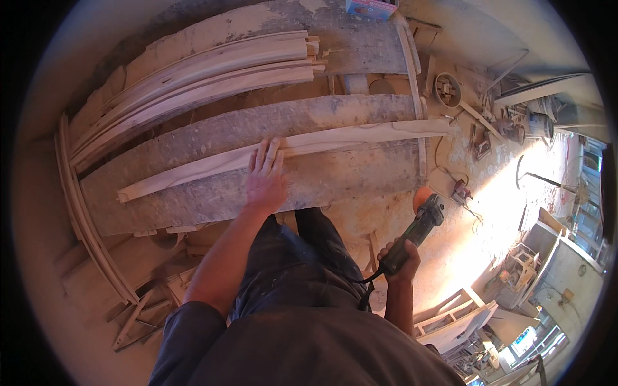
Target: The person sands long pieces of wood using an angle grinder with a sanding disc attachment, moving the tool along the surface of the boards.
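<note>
A long, pale wooden strip (360,135) lies across the dusty workbench (341,177), its right end reaching past the bench edge. My left hand (266,180) rests on it with fingers stretched out, the fingertips over the strip's far edge. In my right hand (402,260) is a dark angle grinder (415,235) with an orange disc (422,198), gripped round its body. The tool is held up to the right of my legs, apart from the wood. A black cord runs from its rear end toward my waist.
Several long wooden mouldings (212,77) are stacked at the bench's far side. A pink and blue box (372,8) sits at the far edge. On the floor to the right are a round bucket (447,90), a corded power tool (461,191) and a wooden frame (450,315).
</note>
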`<state>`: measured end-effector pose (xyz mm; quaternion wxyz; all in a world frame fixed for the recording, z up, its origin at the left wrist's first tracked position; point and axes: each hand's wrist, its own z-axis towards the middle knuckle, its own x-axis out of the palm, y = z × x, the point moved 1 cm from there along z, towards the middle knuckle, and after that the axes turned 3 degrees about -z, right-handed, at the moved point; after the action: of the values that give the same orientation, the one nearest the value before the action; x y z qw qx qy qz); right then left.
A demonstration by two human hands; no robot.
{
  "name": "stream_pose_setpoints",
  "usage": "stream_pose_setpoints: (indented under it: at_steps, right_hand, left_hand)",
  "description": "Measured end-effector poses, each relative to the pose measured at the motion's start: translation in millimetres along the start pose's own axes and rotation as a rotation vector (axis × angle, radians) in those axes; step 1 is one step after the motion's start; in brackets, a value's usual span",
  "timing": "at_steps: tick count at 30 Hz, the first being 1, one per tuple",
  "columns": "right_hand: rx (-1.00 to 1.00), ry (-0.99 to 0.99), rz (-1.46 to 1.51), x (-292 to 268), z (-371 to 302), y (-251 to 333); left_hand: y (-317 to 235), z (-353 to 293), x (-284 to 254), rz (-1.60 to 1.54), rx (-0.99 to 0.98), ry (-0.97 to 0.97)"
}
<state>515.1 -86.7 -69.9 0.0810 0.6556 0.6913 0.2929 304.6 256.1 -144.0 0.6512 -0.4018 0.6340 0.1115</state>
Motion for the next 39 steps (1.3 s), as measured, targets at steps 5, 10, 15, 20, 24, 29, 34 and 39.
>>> stream_pose_setpoints:
  at_steps: [5, 10, 15, 20, 24, 29, 34, 39]
  right_hand:
    - [0.000, 0.011, -0.022, 3.2, 3.8, 4.4]
    - [-0.033, 0.105, -0.038, 5.9, 8.8, 13.2]
    - [-0.047, 0.096, -0.114, 18.7, 3.6, 18.8]
    - [-0.006, 0.129, -0.056, 18.3, 1.1, 10.1]
    - [-0.017, 0.042, -0.020, 27.0, -12.6, -2.7]
    - [-0.025, 0.019, -0.016, 37.0, -23.3, -21.2]
    - [-0.016, 0.014, -0.019, 33.7, -31.3, -38.6]
    - [0.041, 0.006, -0.002, 26.3, -34.7, -43.5]
  left_hand:
    - [9.5, -20.5, -2.9, 0.050, -0.082, 0.015]
    - [26.1, -24.3, -3.8, 0.027, -0.050, -0.071]
    - [47.0, 28.7, -17.2, -0.027, -0.015, 0.048]
    - [28.7, 22.1, -30.4, 0.145, 0.101, 0.069]
    - [30.6, -4.8, -33.8, 0.077, 0.141, 0.130]
    - [55.3, -13.4, -7.4, 0.006, 0.144, 0.064]
    - [59.4, -20.2, -7.2, 0.066, 0.316, -0.022]
    - [75.2, -30.4, -10.5, 0.080, 0.417, -0.123]
